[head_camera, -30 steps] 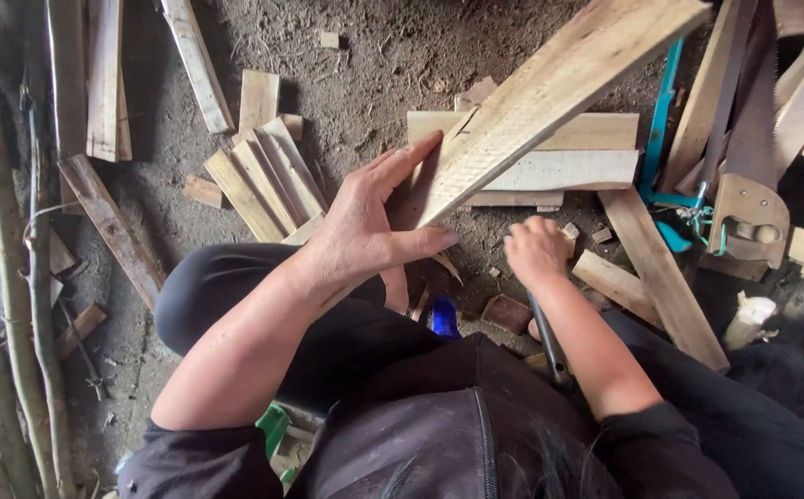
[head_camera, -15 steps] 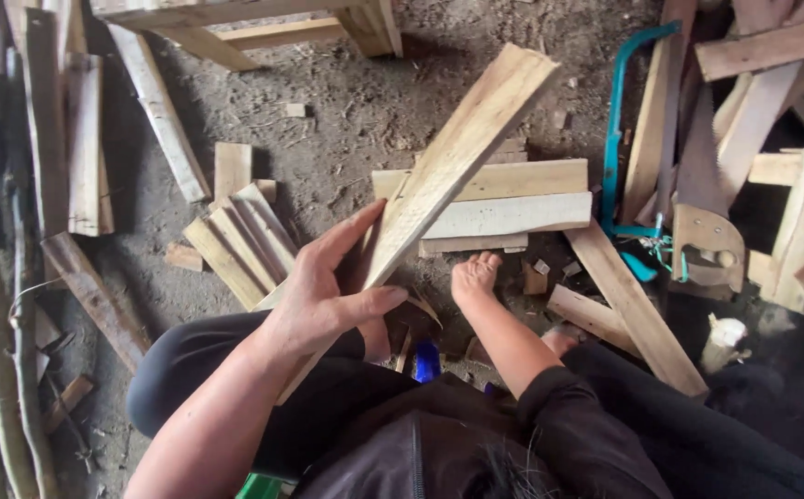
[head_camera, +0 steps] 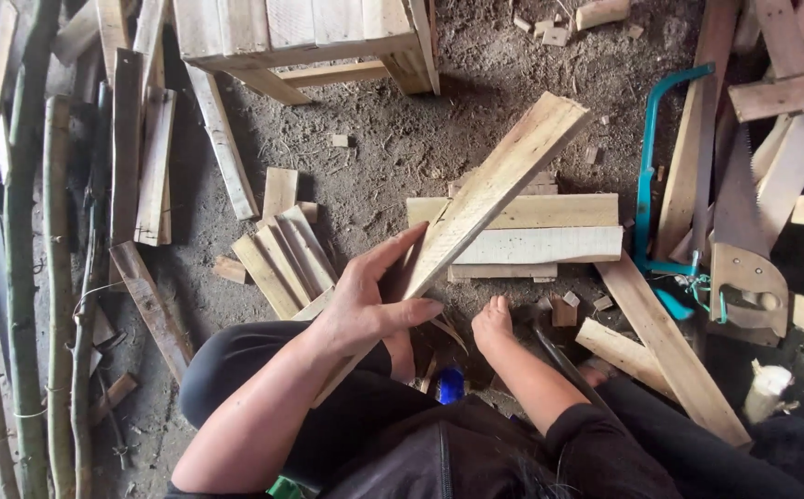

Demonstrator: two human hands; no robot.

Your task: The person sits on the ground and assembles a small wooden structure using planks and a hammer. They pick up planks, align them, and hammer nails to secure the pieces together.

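The left hand (head_camera: 365,310) has its grip closed around a long pale wooden plank (head_camera: 489,199), which slants up and away over the dirt floor (head_camera: 374,157) above a stack of short boards (head_camera: 550,231). The right hand (head_camera: 492,325) is lowered near the floor just beside small wood scraps (head_camera: 563,310); whether its grip holds anything I cannot tell. A teal-framed saw (head_camera: 646,185) lies to the right.

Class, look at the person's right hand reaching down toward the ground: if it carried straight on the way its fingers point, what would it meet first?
The right hand points up the picture, toward the stacked short boards lying on the dirt. Those boards would probably be met first, though depth is hard to judge from above and small wood scraps lie just beside that line.
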